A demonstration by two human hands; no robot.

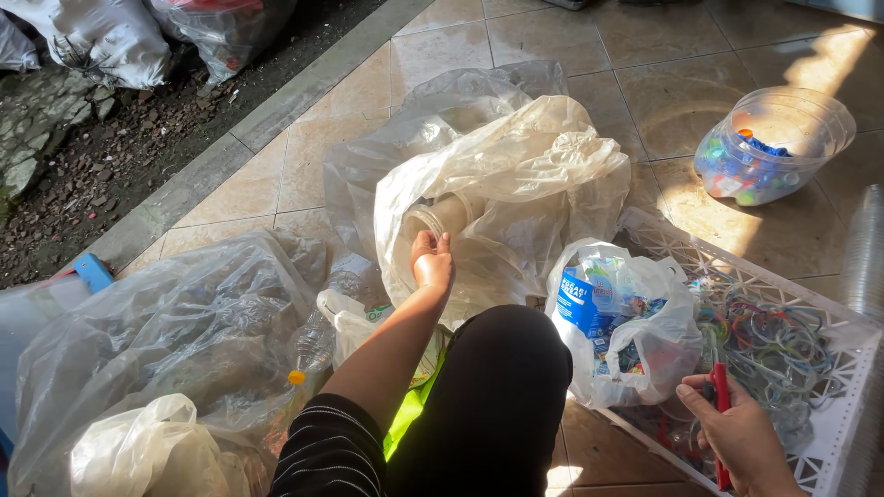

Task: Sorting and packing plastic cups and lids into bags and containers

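Right hand [741,433] clamped on red cutter [721,405] over white crate [833,433]; blade near fingers, I judge slip risk. Left hand [433,264] closed on clear cup [442,219] in bag [516,175] mouth; crush or snag likely.

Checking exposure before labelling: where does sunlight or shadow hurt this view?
Head view: hard sun glares on the clear plastic bag and tiles near the cap-filled jar; the right hand and lap sit in deep shadow; the left hand is sunlit and sharp.
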